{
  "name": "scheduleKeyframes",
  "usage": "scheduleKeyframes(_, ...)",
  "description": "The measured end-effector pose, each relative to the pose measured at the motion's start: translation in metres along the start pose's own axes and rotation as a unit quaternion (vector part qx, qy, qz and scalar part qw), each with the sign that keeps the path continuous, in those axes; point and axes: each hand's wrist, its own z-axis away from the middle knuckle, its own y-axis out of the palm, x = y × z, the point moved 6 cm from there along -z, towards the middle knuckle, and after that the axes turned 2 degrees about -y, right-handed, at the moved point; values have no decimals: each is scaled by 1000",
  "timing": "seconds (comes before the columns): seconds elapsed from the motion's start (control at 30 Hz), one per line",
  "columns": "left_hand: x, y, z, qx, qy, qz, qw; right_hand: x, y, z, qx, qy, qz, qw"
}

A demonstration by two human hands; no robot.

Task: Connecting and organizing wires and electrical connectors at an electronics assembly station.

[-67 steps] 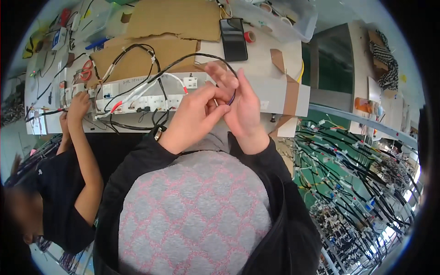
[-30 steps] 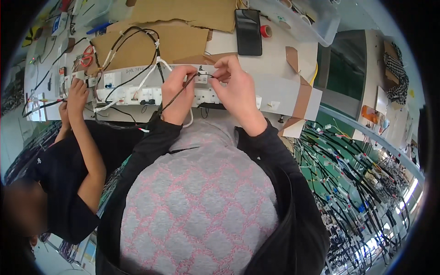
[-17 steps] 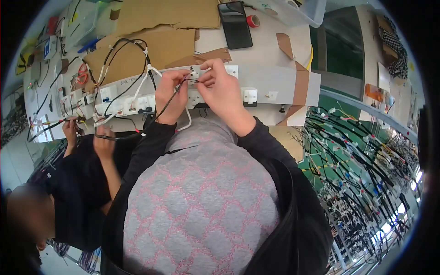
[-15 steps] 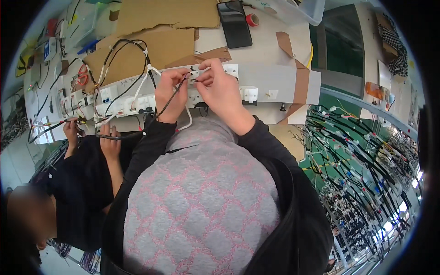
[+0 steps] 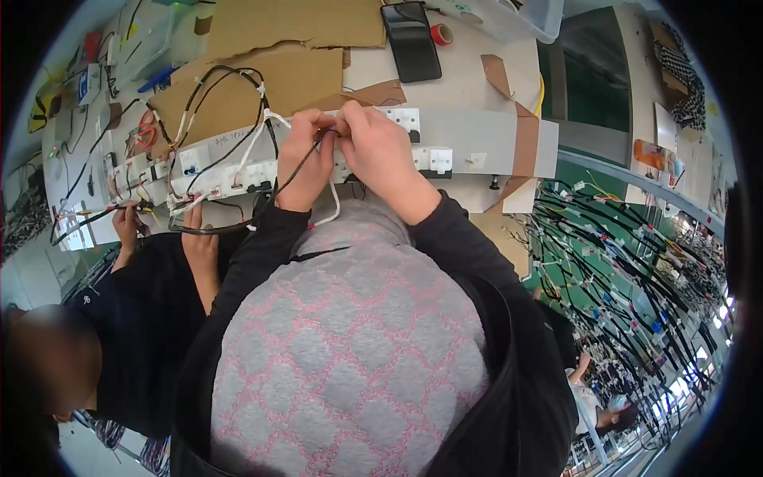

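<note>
Fingertips of my left hand (image 5: 304, 163) are closed around the end of a dark cable (image 5: 280, 191), which trails down past the palm to the lower left. My right hand (image 5: 381, 159) is pinched against the left fingertips, on a thin dark wire at that cable's end; the exact tips are hidden. Both hands are over a row of white fixture blocks (image 5: 258, 175) on a long board (image 5: 497, 141). A white cable (image 5: 335, 203) hangs below my left hand. Left of it, a black and white wire harness (image 5: 191, 95) loops up over the board.
At the left a co-worker's hands (image 5: 201, 246) handle wires on the same board. Cardboard (image 5: 278, 75), a black phone (image 5: 411, 44) and a red tape roll (image 5: 442, 34) lie behind. Bundles of black cables (image 5: 628, 262) hang on a rack at the right.
My right hand has moved left and its fingers now meet my left hand's fingertips at the wire. The view has shifted slightly. Another person has appeared at the lower right.
</note>
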Motion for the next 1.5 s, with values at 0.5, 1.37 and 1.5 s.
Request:
scheduleKeyframes(0.5,-1,-3,9,38,-10,36,999,1,5,13,-65,-11,-1,998)
scheduleKeyframes(1.37,-60,-50,89,62,113,-35,991,20,7,6,-6,-98,54,994)
scheduleKeyframes(1.5,-22,-95,130,138,-34,22,990,23,1,4,-22,-113,98,989)
